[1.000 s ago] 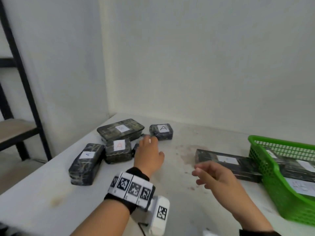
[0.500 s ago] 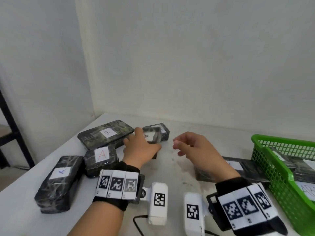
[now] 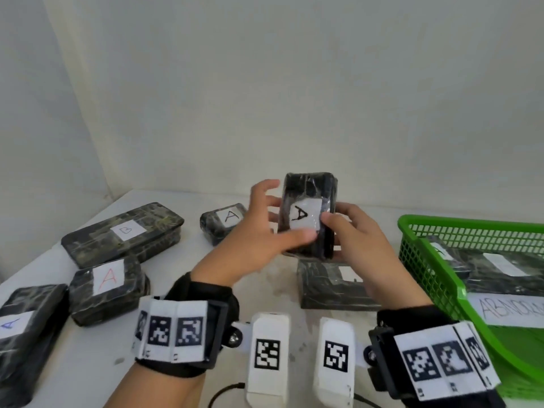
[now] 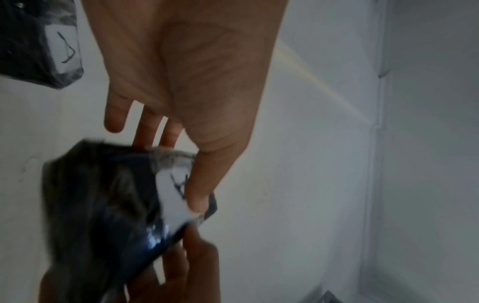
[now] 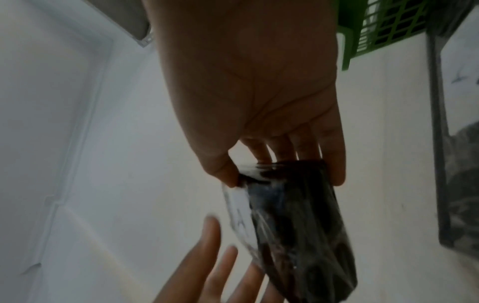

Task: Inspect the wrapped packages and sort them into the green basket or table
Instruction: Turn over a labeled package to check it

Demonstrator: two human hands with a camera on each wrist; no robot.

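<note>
A small dark wrapped package [image 3: 306, 213] with a white label marked "A" stands upright in the air above the table [image 3: 182, 290], between my two hands. My left hand [image 3: 276, 228] pinches it, thumb on the label and fingers behind. My right hand [image 3: 338, 228] grips its right edge, thumb in front and fingers behind. The left wrist view shows the thumb pressed on the label of the package [image 4: 103, 205]. In the right wrist view the package [image 5: 298, 225] hangs from thumb and fingers. The green basket [image 3: 418, 251] sits at the right and holds wrapped packages [image 3: 500, 269].
On the table lie a long package marked "B" [image 3: 123, 231], a small "A" package [image 3: 223, 220], a red "A" package [image 3: 109, 285], a blue "A" package [image 3: 26, 328] and another package [image 3: 329, 287] under my hands. A handwritten paper [image 3: 509, 310] lies in the basket. Walls close the back and left.
My left hand took the small "A" package off the table and raised it upright. My right hand came in from the right and took hold of its other side.
</note>
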